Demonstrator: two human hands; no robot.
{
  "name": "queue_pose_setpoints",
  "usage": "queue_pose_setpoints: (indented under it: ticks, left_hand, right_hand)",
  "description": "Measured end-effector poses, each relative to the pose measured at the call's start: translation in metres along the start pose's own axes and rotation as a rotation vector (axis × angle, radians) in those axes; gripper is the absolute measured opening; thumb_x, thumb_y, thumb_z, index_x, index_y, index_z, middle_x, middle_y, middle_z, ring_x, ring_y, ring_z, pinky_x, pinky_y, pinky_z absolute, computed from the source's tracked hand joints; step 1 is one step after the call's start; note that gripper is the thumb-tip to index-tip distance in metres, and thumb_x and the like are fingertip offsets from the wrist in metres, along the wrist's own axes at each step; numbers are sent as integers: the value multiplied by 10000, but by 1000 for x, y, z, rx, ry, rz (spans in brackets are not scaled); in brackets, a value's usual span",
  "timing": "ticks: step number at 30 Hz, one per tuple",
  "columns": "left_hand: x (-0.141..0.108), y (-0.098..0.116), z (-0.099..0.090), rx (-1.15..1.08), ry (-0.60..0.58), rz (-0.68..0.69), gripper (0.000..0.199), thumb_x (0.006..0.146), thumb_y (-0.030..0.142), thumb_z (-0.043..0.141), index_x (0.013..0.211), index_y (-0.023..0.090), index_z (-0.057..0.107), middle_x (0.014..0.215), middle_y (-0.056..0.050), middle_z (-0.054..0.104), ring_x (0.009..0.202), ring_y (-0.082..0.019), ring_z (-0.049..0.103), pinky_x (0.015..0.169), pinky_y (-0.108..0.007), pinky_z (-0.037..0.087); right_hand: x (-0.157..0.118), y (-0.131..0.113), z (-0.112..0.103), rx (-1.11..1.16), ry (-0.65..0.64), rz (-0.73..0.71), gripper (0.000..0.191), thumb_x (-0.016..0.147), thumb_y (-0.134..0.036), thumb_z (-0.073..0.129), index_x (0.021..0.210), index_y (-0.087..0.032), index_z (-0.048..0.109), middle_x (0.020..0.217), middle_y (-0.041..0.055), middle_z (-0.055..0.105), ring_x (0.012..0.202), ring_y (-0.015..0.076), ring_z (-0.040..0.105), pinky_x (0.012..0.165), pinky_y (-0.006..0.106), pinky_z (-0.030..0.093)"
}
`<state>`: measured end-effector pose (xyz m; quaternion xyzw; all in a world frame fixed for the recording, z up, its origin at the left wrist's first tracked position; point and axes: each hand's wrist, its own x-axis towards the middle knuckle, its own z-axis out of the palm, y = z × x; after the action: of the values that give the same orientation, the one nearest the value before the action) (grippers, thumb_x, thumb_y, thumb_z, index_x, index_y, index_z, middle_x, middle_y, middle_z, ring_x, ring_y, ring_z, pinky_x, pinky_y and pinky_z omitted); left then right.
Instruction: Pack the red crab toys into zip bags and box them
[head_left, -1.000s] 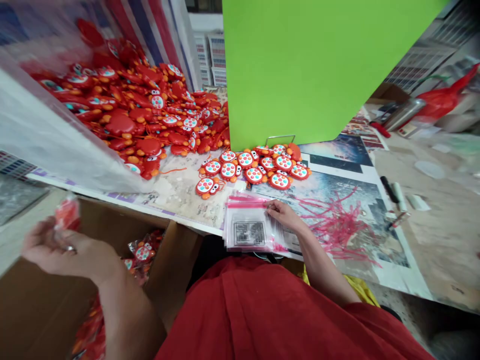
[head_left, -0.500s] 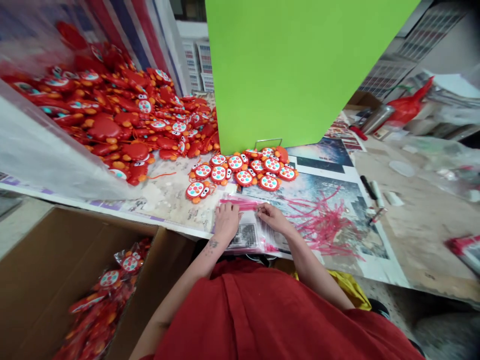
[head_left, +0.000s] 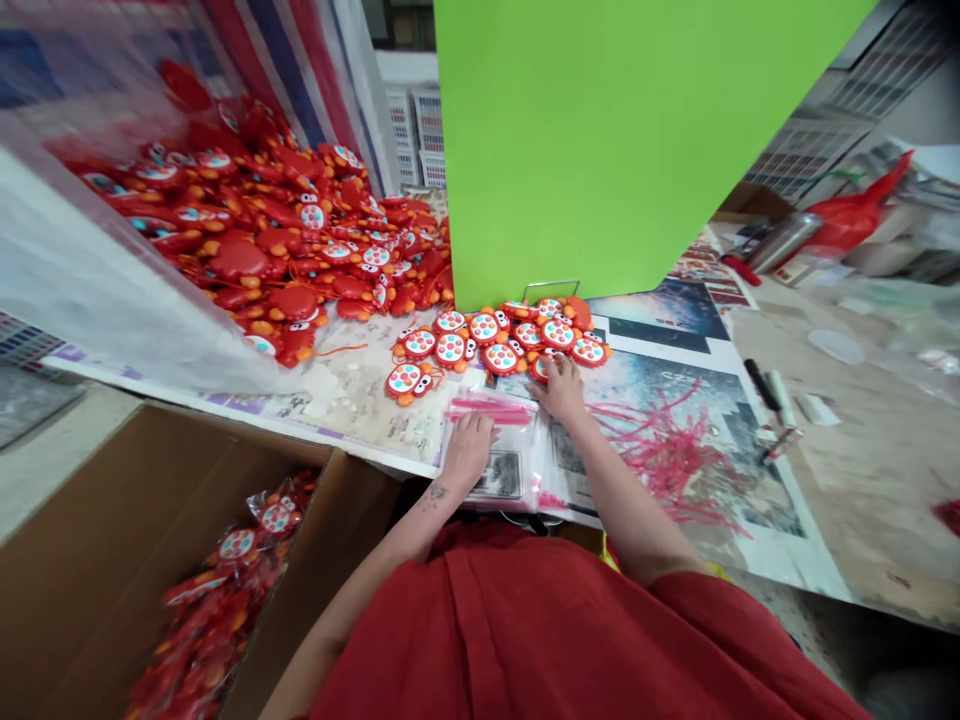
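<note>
- Right hand (head_left: 562,390) has left the bag stack (head_left: 502,478) for a red toy (head_left: 541,369) on the surface (head_left: 375,425); fingers curl over it, grip unclear.
- Left hand (head_left: 466,452) stays on the bag stack, its hold hidden.
- So toy and bags each have a hand.

Dark label (head_left: 504,474) on clear bags (head_left: 531,455), lettering (head_left: 684,374) on printed sheet (head_left: 637,368), all illegible

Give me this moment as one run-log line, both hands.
left hand: on clear bags | right hand: fingers over red toy, grip unclear | carton at left: bagged toys inside
</note>
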<state>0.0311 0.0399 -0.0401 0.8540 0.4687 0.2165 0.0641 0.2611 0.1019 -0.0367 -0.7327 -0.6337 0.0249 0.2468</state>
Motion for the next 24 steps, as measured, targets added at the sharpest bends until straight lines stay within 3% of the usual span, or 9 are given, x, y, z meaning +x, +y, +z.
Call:
queue_pose_setpoints:
  ticks: [6, 8, 11, 13, 16, 19, 22, 24]
  left_hand:
    - [2, -2, -1, -126, -28, -31, 142, 930, 231, 503, 1024, 164, 586, 1011, -77, 653, 985, -236, 542, 883, -373, 435]
    - [2, -2, -1, -151, -26, -36, 235, 933, 236, 492, 1142, 156, 562, 1080, -95, 649, 1023, -243, 541, 914, -385, 433]
    - [2, -2, -2, -192, -17, -54, 413, 934, 250, 482, 1331, 145, 445, 1133, -120, 636, 1038, -249, 546, 930, -402, 436]
    - [2, -1, -3, -217, -17, -87, 523, 931, 263, 483, 1418, 138, 340, 1070, -119, 650, 1002, -253, 560, 909, -409, 444]
    - [2, -1, -3, -239, -17, -145, 610, 927, 258, 482, 1469, 120, 241, 962, -103, 659, 952, -255, 576, 881, -406, 454]
    - [2, 0, -3, -225, -2, -148, 589, 929, 247, 467, 1464, 122, 256, 1094, -142, 637, 999, -254, 575, 908, -412, 450]
    - [2, 0, -4, -218, -9, -116, 505, 934, 239, 453, 1417, 143, 341, 1245, -157, 583, 1071, -256, 556, 952, -421, 438]
    - [2, 0, -5, -227, -16, -119, 466, 926, 218, 460, 1382, 158, 385, 1230, -139, 595, 1077, -254, 555, 956, -421, 440]
  right_hand:
    - [-15, 10, -11, 33, 0, -47, 524, 792, -366, 611, 1261, -145, 536, 1227, 202, 523, 1084, 356, 500, 896, 478, 442]
    - [-16, 16, -20, 177, 24, 20, 545, 778, -330, 605, 1283, -153, 501, 1194, 175, 557, 1029, 332, 539, 860, 468, 465]
    - [-18, 18, -36, 563, 28, 86, 539, 787, -355, 603, 1283, -187, 477, 1140, 108, 608, 971, 279, 580, 833, 437, 494]
    - [-24, 14, -48, 812, -66, 44, 518, 782, -373, 639, 1255, -219, 498, 1144, 70, 618, 989, 248, 588, 857, 402, 496]
    - [-37, 0, -62, 994, -353, -72, 481, 752, -343, 713, 1196, -240, 559, 1156, 46, 623, 1032, 223, 586, 912, 365, 474]
    - [-49, -8, -68, 1112, -574, -110, 465, 758, -315, 734, 1192, -254, 576, 1173, 43, 625, 1014, 199, 602, 907, 342, 474]
    - [-56, -9, -66, 1253, -569, -102, 453, 754, -301, 749, 1173, -274, 578, 1213, 38, 618, 1028, 187, 611, 919, 337, 469]
    - [-57, -8, -66, 1282, -576, -119, 434, 738, -313, 766, 1134, -268, 595, 1213, 43, 625, 1041, 192, 613, 931, 347, 464]
